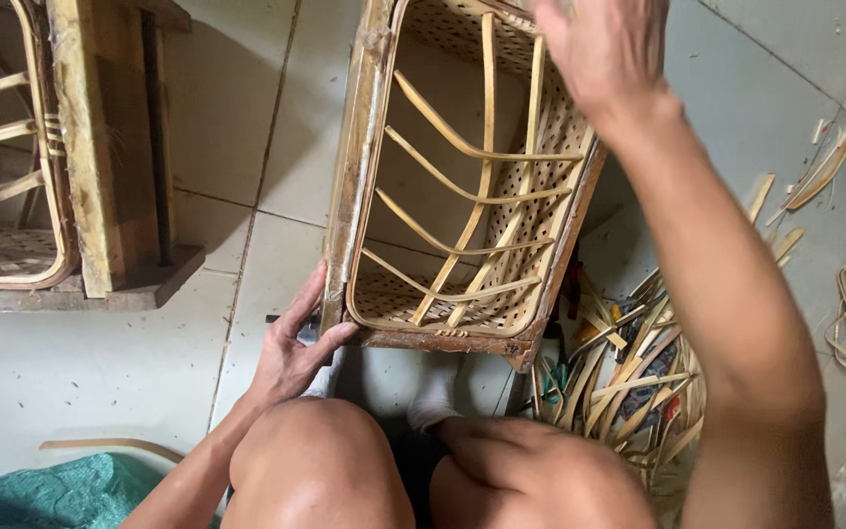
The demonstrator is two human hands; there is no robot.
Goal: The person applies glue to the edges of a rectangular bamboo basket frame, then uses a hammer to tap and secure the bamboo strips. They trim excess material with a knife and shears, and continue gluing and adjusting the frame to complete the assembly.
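Woven cane basket (462, 186) in wooden frame stands tilted on floor before my knees. My left hand (291, 343) clamps near corner, fingers wrapped. My right hand (604, 49) grips far rim, fingers' closure unclear. Frame could slip sideways onto bamboo strips (629, 382) under right forearm if left hold loosens.

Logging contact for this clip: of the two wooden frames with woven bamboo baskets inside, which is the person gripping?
The centre wooden frame with woven bamboo basket: left hand grips its near corner, right hand its far end. The left-edge frame stands untouched.
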